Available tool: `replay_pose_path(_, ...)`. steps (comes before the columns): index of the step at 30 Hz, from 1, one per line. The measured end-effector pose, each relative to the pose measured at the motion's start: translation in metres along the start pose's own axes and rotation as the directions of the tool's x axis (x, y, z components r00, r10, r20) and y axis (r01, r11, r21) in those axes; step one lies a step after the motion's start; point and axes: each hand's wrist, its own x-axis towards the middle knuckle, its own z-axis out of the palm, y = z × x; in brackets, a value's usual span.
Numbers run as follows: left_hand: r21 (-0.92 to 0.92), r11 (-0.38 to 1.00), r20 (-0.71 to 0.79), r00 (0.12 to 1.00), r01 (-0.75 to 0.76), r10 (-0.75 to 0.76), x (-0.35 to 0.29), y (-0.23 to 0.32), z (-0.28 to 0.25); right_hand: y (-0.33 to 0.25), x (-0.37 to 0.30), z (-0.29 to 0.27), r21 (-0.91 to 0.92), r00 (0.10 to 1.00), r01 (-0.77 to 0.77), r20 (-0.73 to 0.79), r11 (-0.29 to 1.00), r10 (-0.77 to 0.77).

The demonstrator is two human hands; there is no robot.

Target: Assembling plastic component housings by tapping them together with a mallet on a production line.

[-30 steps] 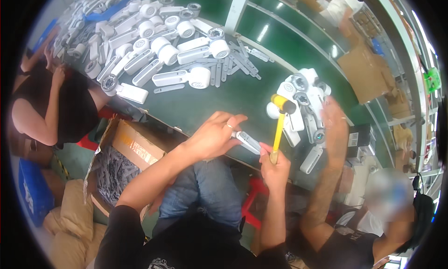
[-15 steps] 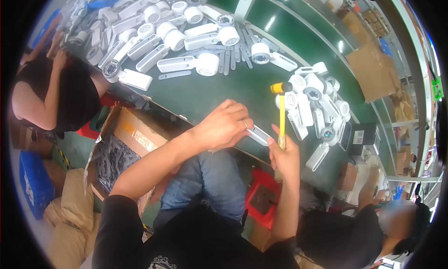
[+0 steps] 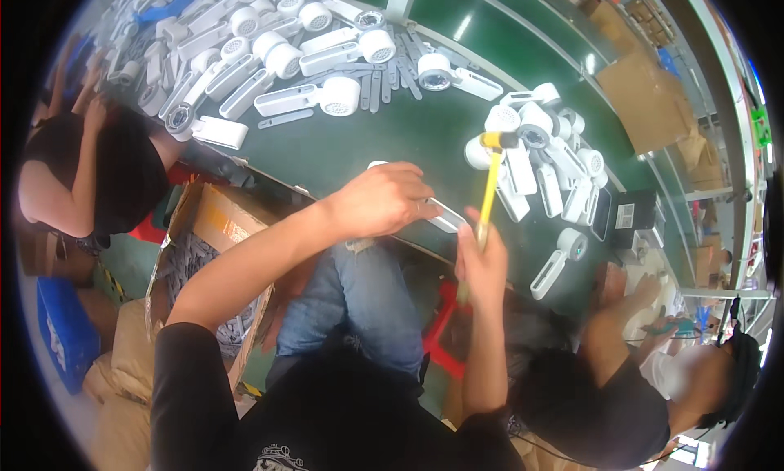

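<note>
My left hand [image 3: 380,201] is closed around a white handheld fan [image 3: 446,217], covering most of it. The fan's handle, with a long grey recess, sticks out to the right, and a bit of white shows beyond my knuckles. My right hand [image 3: 483,263] grips a small hammer [image 3: 492,189] by its lower handle. The hammer stands nearly upright, its yellow-and-black head up. My right thumb is at the fan handle's end; whether it presses there I cannot tell.
White fans [image 3: 339,95] and grey strips [image 3: 384,91] cover the far left of the green table [image 3: 327,148]. Another fan heap [image 3: 539,144] lies right. An open carton [image 3: 216,214] of grey parts stands left of my knees. Co-workers sit left [image 3: 102,165] and right [image 3: 596,397].
The hammer's upper end now leans further right. My hands still hold the fan and hammer. The co-worker on the right has shifted, with an arm reaching toward the table. The view has shifted slightly.
</note>
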Motion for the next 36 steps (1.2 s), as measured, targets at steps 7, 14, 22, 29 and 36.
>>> replay_pose_path(7,-0.025,0.999,-0.014,0.999,0.033,-0.033,0.0,-0.002,-0.006,-0.029,-0.108,-0.023,-0.098,0.985,-0.168,-0.049,0.981,0.164)
replay_pose_path(14,-0.021,0.999,-0.035,0.999,0.025,-0.026,0.0,-0.002,-0.002,-0.019,-0.117,-0.023,-0.171,0.953,-0.292,0.031,0.941,0.301)
replay_pose_path(22,-0.009,0.999,-0.021,0.999,0.036,-0.036,0.002,0.0,-0.003,0.01,-0.114,-0.018,-0.18,0.991,-0.116,0.037,0.977,0.125)
replay_pose_path(29,-0.112,0.963,0.088,0.968,0.244,-0.235,0.001,-0.007,-0.002,-0.003,-0.115,-0.018,-0.227,0.985,-0.149,0.054,0.962,0.165)
replay_pose_path(36,-0.134,0.959,0.089,0.967,0.25,-0.24,0.007,-0.008,0.008,-0.007,-0.107,-0.014,0.067,0.971,-0.232,0.074,0.97,0.227)
